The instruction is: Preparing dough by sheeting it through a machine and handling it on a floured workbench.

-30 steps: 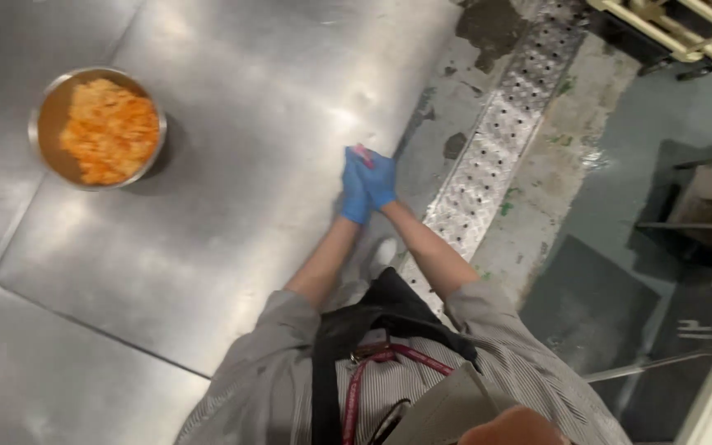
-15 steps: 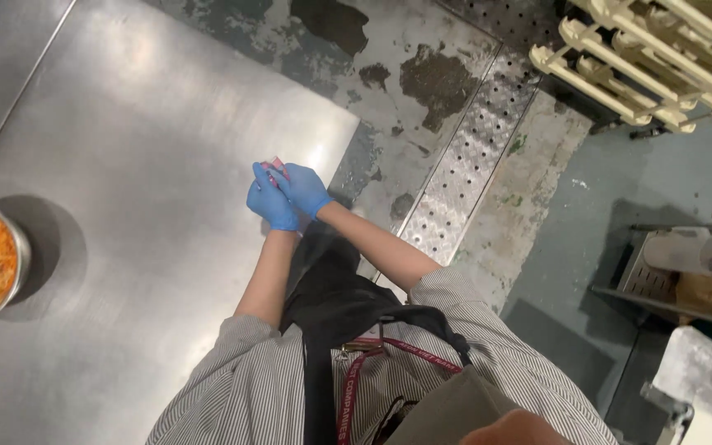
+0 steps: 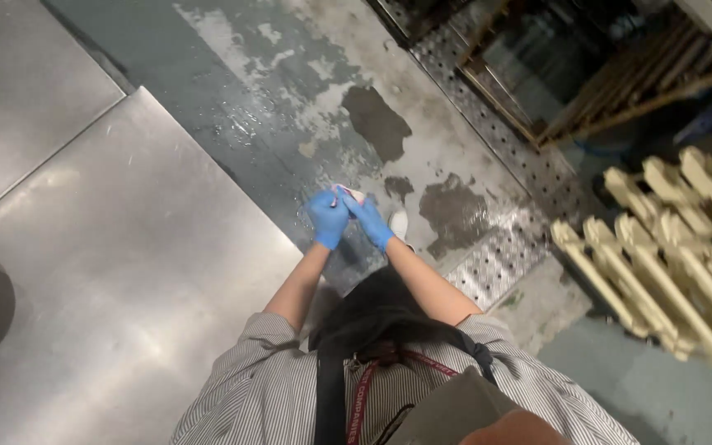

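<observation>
A: Both hands are seen at the middle of the frame, gloved in blue, pressed together. The left hand (image 3: pixel 327 216) is curled around a small pink and white object (image 3: pixel 348 194), and the right hand (image 3: pixel 367 219) is laid against it, fingers closed over the same thing.

B: What the small pink and white object is cannot be told; only its tip is shown above the gloves. Below the hands, a wet, patchy floor (image 3: pixel 290 107) is seen.

A: A steel bench (image 3: pixel 133 272) is spread across the left of the frame. A perforated drain grate (image 3: pixel 496 255) is seen to the right, and a cream rack (image 3: pixel 669 247) at the far right edge.
</observation>
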